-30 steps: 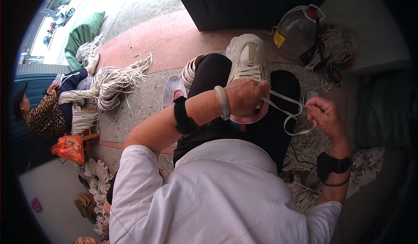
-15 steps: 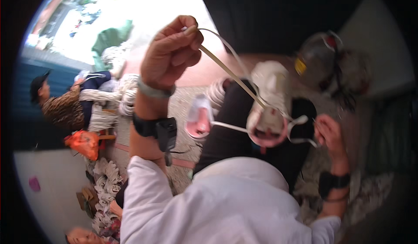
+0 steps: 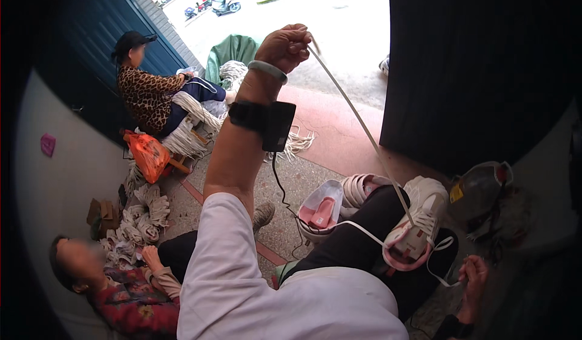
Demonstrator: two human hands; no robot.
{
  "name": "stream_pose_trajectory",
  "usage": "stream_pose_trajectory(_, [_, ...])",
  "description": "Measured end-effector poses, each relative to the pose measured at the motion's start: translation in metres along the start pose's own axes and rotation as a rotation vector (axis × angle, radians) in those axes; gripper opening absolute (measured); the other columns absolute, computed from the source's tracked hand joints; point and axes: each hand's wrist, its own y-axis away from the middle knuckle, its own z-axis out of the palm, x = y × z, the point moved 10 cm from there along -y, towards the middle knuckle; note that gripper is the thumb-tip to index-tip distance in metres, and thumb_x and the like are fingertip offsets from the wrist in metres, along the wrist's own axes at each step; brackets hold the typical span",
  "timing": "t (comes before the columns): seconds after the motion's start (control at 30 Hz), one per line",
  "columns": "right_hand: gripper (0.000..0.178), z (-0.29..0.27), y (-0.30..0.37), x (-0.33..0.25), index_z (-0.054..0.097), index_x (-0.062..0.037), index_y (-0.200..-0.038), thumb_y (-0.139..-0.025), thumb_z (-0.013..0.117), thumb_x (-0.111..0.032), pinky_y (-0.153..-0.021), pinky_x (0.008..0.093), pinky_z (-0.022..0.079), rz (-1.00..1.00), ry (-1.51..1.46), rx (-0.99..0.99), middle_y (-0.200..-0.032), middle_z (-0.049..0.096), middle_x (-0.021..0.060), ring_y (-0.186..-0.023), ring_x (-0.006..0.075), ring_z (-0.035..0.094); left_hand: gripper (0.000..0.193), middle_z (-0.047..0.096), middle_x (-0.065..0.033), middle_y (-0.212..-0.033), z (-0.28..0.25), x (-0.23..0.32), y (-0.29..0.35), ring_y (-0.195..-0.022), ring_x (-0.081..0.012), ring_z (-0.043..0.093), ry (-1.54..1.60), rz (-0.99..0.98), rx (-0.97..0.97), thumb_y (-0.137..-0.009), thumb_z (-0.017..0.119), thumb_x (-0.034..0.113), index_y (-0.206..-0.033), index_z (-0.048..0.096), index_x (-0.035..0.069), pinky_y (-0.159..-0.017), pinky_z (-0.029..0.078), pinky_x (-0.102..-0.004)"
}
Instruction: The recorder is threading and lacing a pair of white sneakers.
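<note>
My left hand (image 3: 284, 50) is raised far out in front, fingers pinched on a pale shoelace (image 3: 367, 126). The lace runs taut down to a cream sneaker (image 3: 426, 210) with pink lining, resting on my dark-trousered leg, its opening toward me. Another strand loops from the sneaker's right side toward my right hand (image 3: 473, 277). That hand is low at the right with curled fingers; what they hold is hidden. Left of my leg lies a second shoe (image 3: 321, 210) with a pink inside, and a white lace stretches from it to the first.
A person in leopard print (image 3: 142, 97) sits at the far left beside white lace bundles and an orange bag (image 3: 147, 155). Another person (image 3: 136, 300) sits near left by more bundles (image 3: 145, 210). A clear plastic jug (image 3: 482, 188) stands at right, near a dark panel (image 3: 473, 67).
My view has shifted, bringing the near-left person further into sight. My left hand has drawn the lace farther out from the sneaker, and the lace now stretches longer.
</note>
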Motion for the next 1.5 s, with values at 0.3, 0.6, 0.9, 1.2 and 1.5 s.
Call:
stream_pose_trajectory(0.3, [0.011, -0.016, 0.007, 0.009, 0.053, -0.0032, -0.088, -0.083, 0.056, -0.012, -0.041, 0.0187, 0.036, -0.014, -0.050, 0.014, -0.059, 0.054, 0.0038, -0.044, 0.0067, 0.044, 0.003, 0.054, -0.0036, -0.073, -0.035, 0.059, 0.016, -0.044, -0.0033, 0.037, -0.082, 0.165, 0.387, -0.084, 0.051, 0.003, -0.085, 0.049, 0.006, -0.048, 0.037, -0.0197])
stream_pose_trajectory(0.6, [0.010, -0.020, 0.012, 0.006, 0.053, -0.0030, -0.086, -0.079, 0.055, -0.010, -0.044, 0.0221, 0.035, -0.124, 0.121, 0.060, -0.061, 0.051, 0.0019, -0.047, 0.0086, 0.045, 0.023, 0.060, -0.0074, -0.080, 0.046, -0.060, 0.035, -0.068, -0.0139, 0.059, -0.328, -0.072, -0.270, -0.085, 0.055, 0.014, -0.102, 0.054, -0.002, -0.059, 0.048, -0.0248])
stream_pose_trajectory(0.9, [0.009, 0.116, 0.001, -0.072, 0.056, -0.0006, -0.076, -0.069, 0.060, 0.001, -0.070, 0.0334, 0.044, -0.689, 0.648, 0.131, -0.087, 0.053, 0.0100, -0.081, 0.0263, 0.053, 0.011, 0.053, -0.0004, -0.059, 0.098, -0.251, 0.100, -0.048, -0.0053, 0.048, -0.343, -0.368, -0.151, -0.084, 0.057, 0.011, -0.085, 0.061, 0.001, -0.042, 0.036, -0.0179])
stream_pose_trajectory(1.2, [0.011, 0.151, 0.009, -0.045, 0.054, -0.0010, -0.077, -0.068, 0.058, -0.005, -0.086, 0.0410, 0.037, -0.758, 1.077, 0.222, -0.107, 0.050, 0.0116, -0.105, 0.0287, 0.045, 0.009, 0.061, -0.0086, -0.064, 0.177, -0.292, 0.149, -0.055, -0.0091, 0.056, -0.608, -0.085, -0.415, -0.077, 0.061, 0.005, -0.084, 0.063, -0.001, -0.054, 0.045, -0.0225])
stream_pose_trajectory(1.5, [0.010, 0.159, 0.007, -0.047, 0.054, 0.0027, -0.077, -0.069, 0.053, -0.003, -0.086, 0.0421, 0.037, -0.839, 1.159, 0.197, -0.111, 0.049, 0.0130, -0.107, 0.0293, 0.045, 0.009, 0.059, -0.0101, -0.068, 0.192, -0.285, 0.153, -0.060, -0.0240, 0.059, -0.700, 0.055, -0.340, -0.071, 0.063, 0.007, -0.080, 0.064, 0.006, -0.056, 0.046, -0.0300])
